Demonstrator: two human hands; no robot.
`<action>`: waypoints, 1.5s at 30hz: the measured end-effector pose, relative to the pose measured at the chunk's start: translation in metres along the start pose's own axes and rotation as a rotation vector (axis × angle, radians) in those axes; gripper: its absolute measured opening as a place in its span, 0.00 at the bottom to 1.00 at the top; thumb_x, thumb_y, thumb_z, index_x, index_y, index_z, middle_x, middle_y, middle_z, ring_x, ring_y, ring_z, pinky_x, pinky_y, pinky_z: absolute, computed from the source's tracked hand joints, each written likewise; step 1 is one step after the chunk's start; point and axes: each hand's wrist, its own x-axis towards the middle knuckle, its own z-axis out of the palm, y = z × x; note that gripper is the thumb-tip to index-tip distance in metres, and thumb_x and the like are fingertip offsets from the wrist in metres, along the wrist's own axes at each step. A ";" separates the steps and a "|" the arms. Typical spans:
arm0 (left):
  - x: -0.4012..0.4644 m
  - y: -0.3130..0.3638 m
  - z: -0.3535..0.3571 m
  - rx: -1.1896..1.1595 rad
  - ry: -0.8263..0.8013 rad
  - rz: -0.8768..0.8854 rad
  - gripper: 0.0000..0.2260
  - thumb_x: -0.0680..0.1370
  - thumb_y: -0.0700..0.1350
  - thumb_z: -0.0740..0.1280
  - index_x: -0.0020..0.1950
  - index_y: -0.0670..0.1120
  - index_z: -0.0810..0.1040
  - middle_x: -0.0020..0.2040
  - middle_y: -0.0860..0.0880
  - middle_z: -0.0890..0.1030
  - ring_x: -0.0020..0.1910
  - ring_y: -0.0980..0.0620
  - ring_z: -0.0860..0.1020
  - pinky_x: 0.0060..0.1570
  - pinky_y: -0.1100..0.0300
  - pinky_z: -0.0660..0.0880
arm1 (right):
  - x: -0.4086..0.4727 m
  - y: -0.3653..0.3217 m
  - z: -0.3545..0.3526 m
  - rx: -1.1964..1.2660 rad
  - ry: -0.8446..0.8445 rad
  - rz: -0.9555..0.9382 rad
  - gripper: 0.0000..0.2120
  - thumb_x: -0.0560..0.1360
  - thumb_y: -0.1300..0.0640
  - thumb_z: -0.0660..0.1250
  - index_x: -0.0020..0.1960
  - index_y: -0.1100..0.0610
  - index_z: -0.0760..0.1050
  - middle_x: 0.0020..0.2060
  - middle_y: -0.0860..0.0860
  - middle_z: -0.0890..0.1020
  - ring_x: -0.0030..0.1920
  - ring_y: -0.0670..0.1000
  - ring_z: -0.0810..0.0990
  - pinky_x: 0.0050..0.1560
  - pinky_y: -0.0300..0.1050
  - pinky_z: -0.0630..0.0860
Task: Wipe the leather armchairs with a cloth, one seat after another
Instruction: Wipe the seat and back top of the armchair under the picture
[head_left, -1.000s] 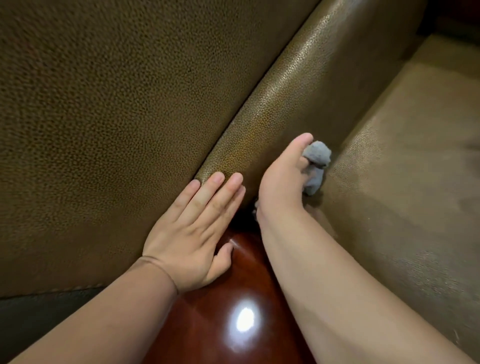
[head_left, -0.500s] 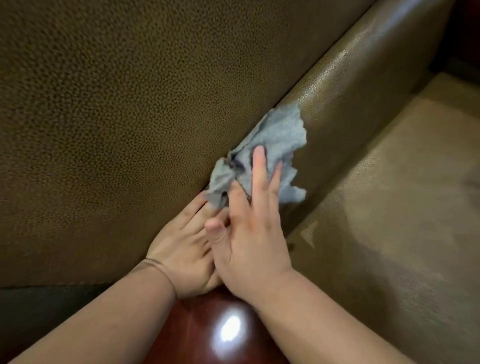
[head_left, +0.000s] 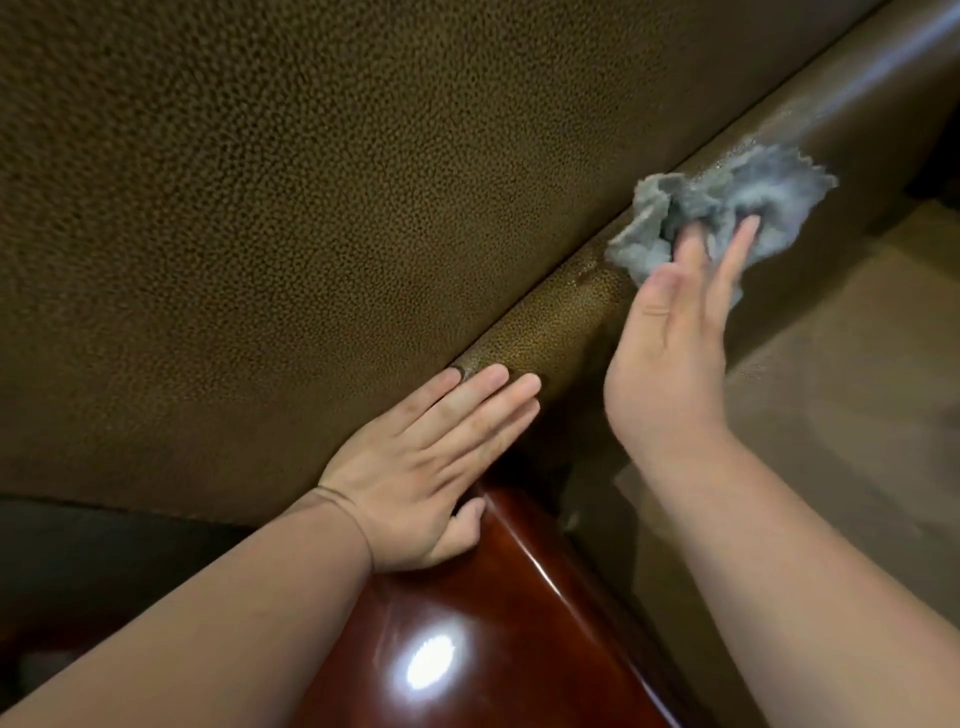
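Cloth (head_left: 727, 205) — grey, crumpled — lies on the leather armrest (head_left: 550, 322), pressed there by the right hand's (head_left: 670, 358) straight, slightly spread fingers. Nearer along the armrest, the left hand (head_left: 421, 467) rests flat — fingers together, beside glossy wood trim (head_left: 493, 623).

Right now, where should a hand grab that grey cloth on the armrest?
Probably by the bunched fold at the grey cloth's near-left end, coming from above. It lies crumpled on the rounded armrest, and the right hand presses its middle with straight fingers.
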 end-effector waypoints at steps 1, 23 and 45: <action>-0.001 0.001 0.001 -0.004 0.010 -0.005 0.43 0.72 0.58 0.64 0.85 0.43 0.58 0.86 0.45 0.54 0.85 0.45 0.51 0.84 0.48 0.45 | -0.016 -0.006 0.006 0.021 -0.021 -0.020 0.38 0.83 0.34 0.39 0.82 0.59 0.58 0.83 0.61 0.40 0.84 0.59 0.46 0.80 0.60 0.55; -0.011 0.173 -0.121 -0.695 -0.893 -0.729 0.47 0.75 0.79 0.51 0.84 0.59 0.34 0.79 0.44 0.24 0.83 0.40 0.33 0.82 0.41 0.44 | -0.090 -0.051 -0.208 -0.426 -0.841 0.282 0.17 0.81 0.39 0.63 0.49 0.49 0.84 0.42 0.48 0.85 0.45 0.50 0.83 0.40 0.42 0.73; -0.111 0.217 -0.384 -0.794 -0.463 -0.805 0.32 0.82 0.68 0.56 0.83 0.55 0.64 0.80 0.53 0.70 0.77 0.51 0.69 0.75 0.55 0.67 | -0.180 -0.237 -0.492 -0.390 -0.646 -0.045 0.20 0.82 0.46 0.67 0.72 0.48 0.75 0.62 0.44 0.74 0.57 0.44 0.77 0.51 0.31 0.71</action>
